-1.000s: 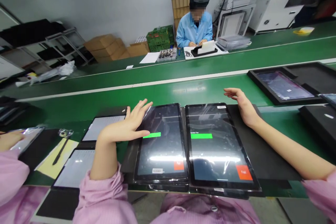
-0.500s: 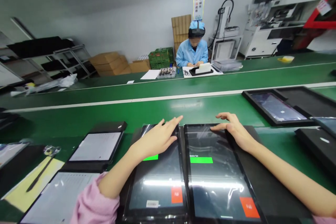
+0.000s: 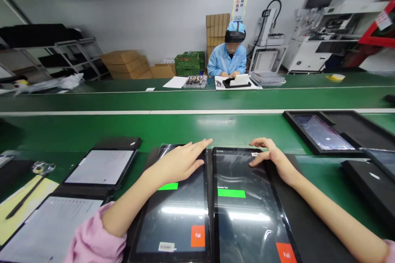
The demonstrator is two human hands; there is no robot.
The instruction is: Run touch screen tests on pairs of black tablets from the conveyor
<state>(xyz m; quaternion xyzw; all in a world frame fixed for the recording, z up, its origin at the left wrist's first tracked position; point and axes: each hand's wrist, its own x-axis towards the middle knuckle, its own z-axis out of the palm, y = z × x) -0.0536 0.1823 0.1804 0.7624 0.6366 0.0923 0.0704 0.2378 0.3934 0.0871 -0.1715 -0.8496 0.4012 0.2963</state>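
Two dark tablets lie side by side in front of me, the left tablet (image 3: 182,230) and the right tablet (image 3: 243,230). Each screen shows a green bar and a red "Fail" box; "Speaker Test" is readable on the right one. My left hand (image 3: 180,160) is stretched flat over the upper part of the left tablet, fingers extended and holding nothing. At the upper right corner of the right tablet, my right hand (image 3: 273,158) has its fingers apart, with the thumb low over the screen beside a small white label (image 3: 254,154). Whether the thumb touches the glass is unclear.
Two tablets with pale screens (image 3: 100,167) lie at the left, near a yellow sheet (image 3: 29,201). Black cases (image 3: 373,181) and a framed tablet (image 3: 321,131) stand at the right. Across the green bench (image 3: 173,125) sits a person in blue (image 3: 228,59).
The head view has levelled and shifted slightly. My right thumb has moved down from the right tablet's top edge, and the white label there now shows. My left hand keeps nearly the same pose.
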